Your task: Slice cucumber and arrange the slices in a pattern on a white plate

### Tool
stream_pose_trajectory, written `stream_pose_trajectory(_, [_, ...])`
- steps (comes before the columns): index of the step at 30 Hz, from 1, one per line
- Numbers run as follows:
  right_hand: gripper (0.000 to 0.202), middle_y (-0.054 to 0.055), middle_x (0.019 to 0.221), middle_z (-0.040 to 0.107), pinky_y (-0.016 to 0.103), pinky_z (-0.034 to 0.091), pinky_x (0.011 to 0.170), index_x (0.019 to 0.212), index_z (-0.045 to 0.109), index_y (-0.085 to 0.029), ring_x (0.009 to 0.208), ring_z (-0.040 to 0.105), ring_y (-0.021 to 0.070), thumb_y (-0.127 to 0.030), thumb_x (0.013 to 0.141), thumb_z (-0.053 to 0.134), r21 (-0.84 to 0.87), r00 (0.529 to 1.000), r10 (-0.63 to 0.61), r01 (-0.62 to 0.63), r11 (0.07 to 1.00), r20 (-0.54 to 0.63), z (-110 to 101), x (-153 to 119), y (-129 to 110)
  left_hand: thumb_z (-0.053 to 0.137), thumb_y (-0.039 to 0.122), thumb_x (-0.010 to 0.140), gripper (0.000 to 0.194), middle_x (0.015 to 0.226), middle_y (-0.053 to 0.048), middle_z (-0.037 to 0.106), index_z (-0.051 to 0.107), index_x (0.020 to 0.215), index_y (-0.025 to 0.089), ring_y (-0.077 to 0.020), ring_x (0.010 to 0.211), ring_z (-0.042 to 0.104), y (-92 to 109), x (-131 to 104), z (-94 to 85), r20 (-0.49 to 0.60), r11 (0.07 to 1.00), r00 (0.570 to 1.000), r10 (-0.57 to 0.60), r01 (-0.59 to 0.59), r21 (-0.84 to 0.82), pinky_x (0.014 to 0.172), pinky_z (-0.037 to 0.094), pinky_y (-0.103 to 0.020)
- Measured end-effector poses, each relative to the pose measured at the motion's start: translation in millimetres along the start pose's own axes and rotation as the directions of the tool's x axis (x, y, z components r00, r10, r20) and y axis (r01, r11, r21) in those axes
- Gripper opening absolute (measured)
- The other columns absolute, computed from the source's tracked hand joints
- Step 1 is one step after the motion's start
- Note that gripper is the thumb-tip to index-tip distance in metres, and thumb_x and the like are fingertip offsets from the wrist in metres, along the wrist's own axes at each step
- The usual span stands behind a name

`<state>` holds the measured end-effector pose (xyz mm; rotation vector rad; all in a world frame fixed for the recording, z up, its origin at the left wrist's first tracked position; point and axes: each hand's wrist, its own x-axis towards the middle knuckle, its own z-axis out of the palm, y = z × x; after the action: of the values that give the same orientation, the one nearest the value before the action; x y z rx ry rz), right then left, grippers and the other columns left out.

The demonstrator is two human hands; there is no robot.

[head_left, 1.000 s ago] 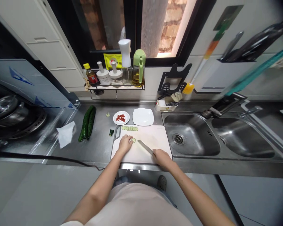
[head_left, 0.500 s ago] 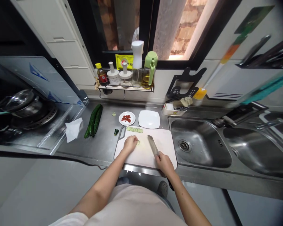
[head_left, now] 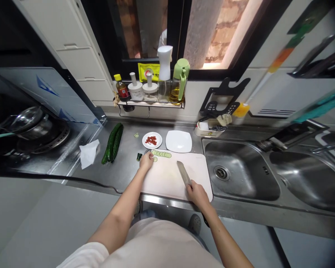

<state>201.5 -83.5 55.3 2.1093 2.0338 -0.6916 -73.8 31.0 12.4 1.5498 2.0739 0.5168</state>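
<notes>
My left hand [head_left: 146, 160] is at the upper left corner of the white cutting board [head_left: 167, 182], its fingers pinched at the edge of a single cucumber slice [head_left: 155, 159]. Just above, a row of overlapping cucumber slices [head_left: 162, 153] lies along the board's top edge. My right hand [head_left: 195, 191] is closed round the handle of a knife [head_left: 184, 173], whose blade points up and left over the board. Beyond the board are a small plate [head_left: 144, 143] of chopped red pieces and a bare white plate [head_left: 179, 141]. A dark green cucumber end [head_left: 139, 156] lies beside my left hand.
Whole cucumbers [head_left: 112, 143] and a white paper [head_left: 88, 153] lie to the left, near the stove and pot [head_left: 32, 126]. A double sink [head_left: 240, 171] is on the right. Bottles and jars stand on a wall rack [head_left: 153, 104] behind the plates.
My left hand has moved up and left across the board, and the single slice has gone with it to just below the row. My right hand and the knife have hardly moved.
</notes>
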Motion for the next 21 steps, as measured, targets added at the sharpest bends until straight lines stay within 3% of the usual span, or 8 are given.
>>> stream_pose_trajectory(13, [0.025,0.009,0.089,0.068,0.024,0.026,0.057,0.099,0.057,-0.018,0.078,0.062,0.0162,-0.031,0.094,0.036,-0.012,0.999,0.003,-0.003,1.0,0.04,-5.3,1.5,-1.9,0.057,0.018,0.077,0.02,0.082,0.0,0.068,0.062,0.095,0.026,-0.0172,0.083,0.06,-4.3,6.1,-4.7,0.018,0.995,0.999,-0.042,0.04,0.086,0.074,0.039,-0.025])
stream_pose_trajectory(18, [0.026,0.01,0.09,0.068,0.025,0.025,0.058,0.102,0.057,-0.016,0.079,0.062,0.0171,-0.031,0.093,0.037,0.005,0.999,0.008,-0.008,1.0,0.051,-4.7,1.9,-2.3,0.056,0.018,0.078,0.023,0.091,0.0,0.067,0.06,0.099,0.026,-0.0178,0.089,0.059,2.0,2.1,-8.2,0.004,0.987,1.0,-0.027,0.026,0.158,0.078,0.039,-0.027])
stream_pose_trajectory(21, [0.027,0.011,0.091,0.068,0.026,0.026,0.058,0.104,0.056,-0.016,0.079,0.062,0.0179,-0.031,0.093,0.037,0.008,0.999,0.014,-0.014,1.0,0.039,-2.3,1.9,-2.3,0.056,0.02,0.08,0.023,0.098,-0.003,0.065,0.06,0.102,0.024,-0.0191,0.094,0.058,12.7,-1.8,-3.8,-0.032,0.988,0.999,0.038,-0.033,0.153,0.081,0.04,-0.028])
